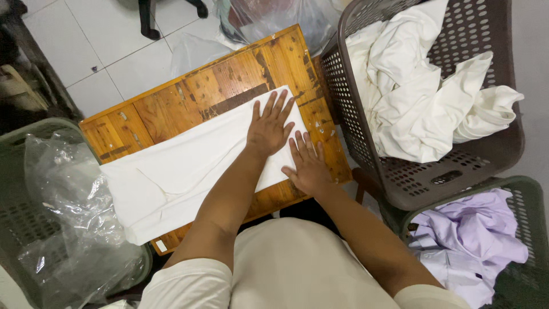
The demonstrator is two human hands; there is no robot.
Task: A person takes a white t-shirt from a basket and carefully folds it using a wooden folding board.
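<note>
A white cloth lies flattened across a small wooden table, folded into a long shape that hangs a little over the table's left edge. My left hand presses flat on the cloth's right end, fingers spread. Just below it, my right hand lies flat, palm down, on the cloth's right corner and the bare wood beside it. Neither hand grips anything.
A brown plastic basket full of crumpled white cloths stands right of the table. Below it a green basket holds lilac garments. A grey-green basket lined with clear plastic stands on the left. Clear bags lie behind the table.
</note>
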